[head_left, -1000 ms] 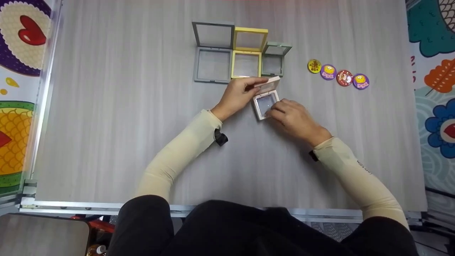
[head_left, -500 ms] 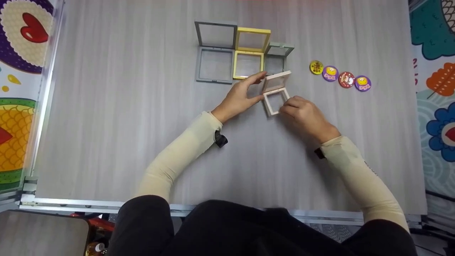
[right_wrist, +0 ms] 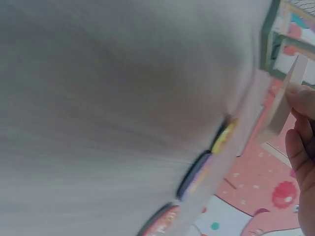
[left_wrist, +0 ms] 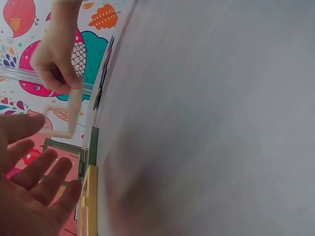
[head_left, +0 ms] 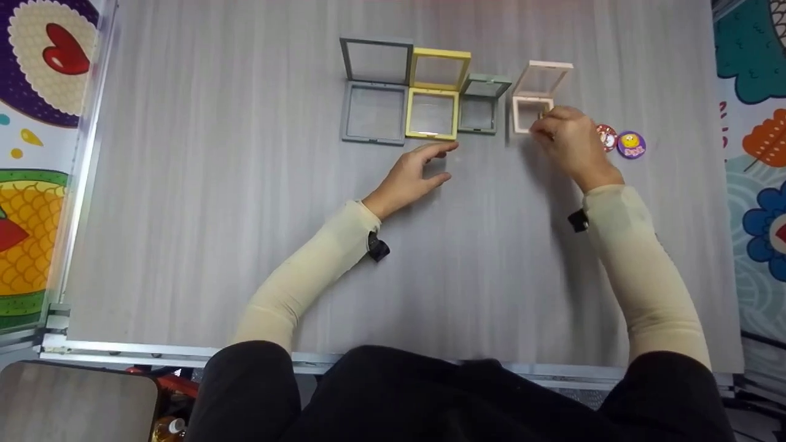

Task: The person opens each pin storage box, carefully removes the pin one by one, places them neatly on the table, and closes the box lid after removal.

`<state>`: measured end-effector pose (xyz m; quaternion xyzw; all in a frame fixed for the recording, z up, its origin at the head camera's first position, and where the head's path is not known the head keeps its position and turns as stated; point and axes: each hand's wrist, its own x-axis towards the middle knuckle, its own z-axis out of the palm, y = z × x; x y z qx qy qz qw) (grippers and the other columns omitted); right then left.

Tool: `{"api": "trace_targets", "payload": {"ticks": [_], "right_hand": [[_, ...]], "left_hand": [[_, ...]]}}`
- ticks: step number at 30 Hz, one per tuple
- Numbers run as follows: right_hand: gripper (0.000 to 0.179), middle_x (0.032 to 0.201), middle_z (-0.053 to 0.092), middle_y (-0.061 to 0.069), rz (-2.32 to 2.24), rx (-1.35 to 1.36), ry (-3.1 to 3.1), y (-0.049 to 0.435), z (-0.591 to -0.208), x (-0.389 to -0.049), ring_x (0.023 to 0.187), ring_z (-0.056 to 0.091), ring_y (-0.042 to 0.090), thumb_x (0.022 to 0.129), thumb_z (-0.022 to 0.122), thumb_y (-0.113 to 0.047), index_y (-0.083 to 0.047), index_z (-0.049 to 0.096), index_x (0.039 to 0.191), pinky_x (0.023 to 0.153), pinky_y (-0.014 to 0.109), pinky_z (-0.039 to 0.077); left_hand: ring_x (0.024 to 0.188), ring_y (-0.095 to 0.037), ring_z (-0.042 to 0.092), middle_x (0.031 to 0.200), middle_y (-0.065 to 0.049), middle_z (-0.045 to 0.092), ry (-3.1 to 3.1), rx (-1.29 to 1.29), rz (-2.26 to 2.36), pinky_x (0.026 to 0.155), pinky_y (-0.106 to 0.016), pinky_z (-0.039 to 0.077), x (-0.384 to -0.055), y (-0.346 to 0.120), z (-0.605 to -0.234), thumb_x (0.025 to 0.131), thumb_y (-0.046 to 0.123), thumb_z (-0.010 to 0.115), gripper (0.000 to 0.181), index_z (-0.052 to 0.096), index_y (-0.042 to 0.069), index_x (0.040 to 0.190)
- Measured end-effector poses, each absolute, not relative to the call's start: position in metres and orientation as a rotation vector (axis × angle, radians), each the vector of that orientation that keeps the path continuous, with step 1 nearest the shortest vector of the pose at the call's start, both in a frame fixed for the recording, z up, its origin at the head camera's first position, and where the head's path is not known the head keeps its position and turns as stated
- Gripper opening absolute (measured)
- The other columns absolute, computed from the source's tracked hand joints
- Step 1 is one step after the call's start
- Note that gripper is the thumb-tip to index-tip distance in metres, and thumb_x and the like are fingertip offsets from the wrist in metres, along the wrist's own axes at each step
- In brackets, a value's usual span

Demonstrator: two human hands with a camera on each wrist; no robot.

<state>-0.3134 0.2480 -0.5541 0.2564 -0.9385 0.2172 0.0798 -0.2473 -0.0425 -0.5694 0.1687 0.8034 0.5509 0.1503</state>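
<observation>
My right hand [head_left: 571,144] pinches a small pale pink hinged display frame [head_left: 520,116] by its near right corner. The frame's lid stands raised, and in the right wrist view its side wall [right_wrist: 278,113] shows above the table. My left hand [head_left: 408,178] holds nothing, with fingers and thumb spread just in front of a yellow hinged frame [head_left: 431,136]. Left of that lies a larger grey-blue frame [head_left: 373,141], and to its right a smaller green frame [head_left: 478,131]. All three have their lids up.
Right of the pink frame lie round badges: a red one [head_left: 607,137] and a purple one [head_left: 632,145]. The right wrist view also shows a yellow badge [right_wrist: 225,135] and another purple badge [right_wrist: 195,175], mostly hidden by my right hand in the head view.
My right hand has carried the pink frame away to the right, from in front of the green frame toward the badges. My left hand has let go of it and drawn back slightly.
</observation>
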Motion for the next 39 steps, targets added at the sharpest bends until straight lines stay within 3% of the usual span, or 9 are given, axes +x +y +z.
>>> {"api": "trace_targets", "payload": {"ticks": [20, 29, 39], "right_hand": [[0.005, 0.079, 0.063, 0.020, 0.689, 0.809, -2.826, 0.233, -0.579, -0.325, 0.079, 0.058, 0.036, 0.083, 0.068, 0.002, 0.006, 0.070, 0.084, 0.076, 0.047, 0.046], [0.004, 0.081, 0.064, 0.018, 0.664, 0.820, -2.850, 0.233, -0.582, -0.326, 0.078, 0.059, 0.035, 0.081, 0.068, 0.003, 0.004, 0.069, 0.084, 0.075, 0.047, 0.048], [0.015, 0.083, 0.064, 0.019, 0.684, 0.832, -2.722, 0.232, -0.579, -0.320, 0.079, 0.056, 0.036, 0.080, 0.071, -0.003, 0.002, 0.070, 0.094, 0.073, 0.048, 0.045]], "left_hand": [[0.128, -0.014, 0.050, 0.139, -0.001, 0.054, 2.300, 0.437, 1.567, 0.109, -0.030, 0.039, -0.246, -0.051, -0.571, 0.090, 0.013, 0.064, 0.046, 0.053, 0.013, 0.135], [0.128, -0.016, 0.051, 0.138, -0.002, 0.055, 2.318, 0.413, 1.549, 0.109, -0.029, 0.039, -0.245, -0.054, -0.571, 0.091, 0.014, 0.063, 0.045, 0.054, 0.014, 0.134], [0.127, -0.017, 0.051, 0.138, -0.002, 0.055, 2.353, 0.423, 1.553, 0.108, -0.033, 0.040, -0.250, -0.064, -0.567, 0.091, 0.013, 0.062, 0.043, 0.054, 0.012, 0.133]]}}
